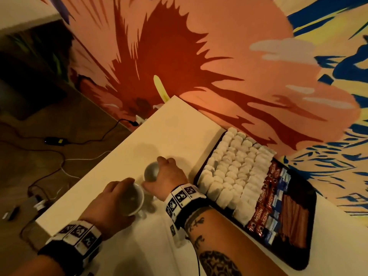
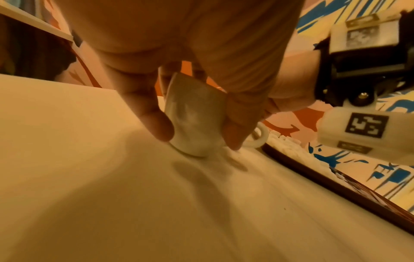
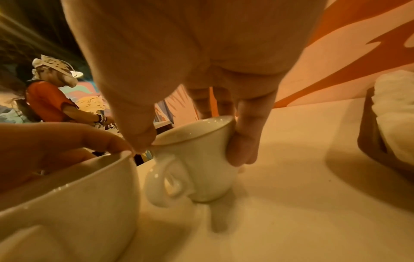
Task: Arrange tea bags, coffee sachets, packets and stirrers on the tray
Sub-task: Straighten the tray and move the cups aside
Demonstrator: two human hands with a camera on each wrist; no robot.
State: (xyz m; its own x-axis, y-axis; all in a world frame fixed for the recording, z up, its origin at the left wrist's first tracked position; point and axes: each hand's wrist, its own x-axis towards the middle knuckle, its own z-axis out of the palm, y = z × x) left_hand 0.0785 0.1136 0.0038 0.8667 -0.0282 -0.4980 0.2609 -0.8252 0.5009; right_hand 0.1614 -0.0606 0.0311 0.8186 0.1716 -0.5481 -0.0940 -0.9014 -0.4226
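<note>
A dark tray lies on the right of the white table. It holds rows of white tea bags, red coffee sachets, blue-and-white packets and brown stirrers. Left of the tray, my left hand grips a white cup from above; this cup is tilted, its base edge on the table. My right hand grips a second white cup by its rim. That second cup stands just beyond the first, handle towards me.
The table's left edge drops to a wooden floor with cables and a power adapter. A painted wall runs behind the table and tray. A person in an orange shirt stands in the background.
</note>
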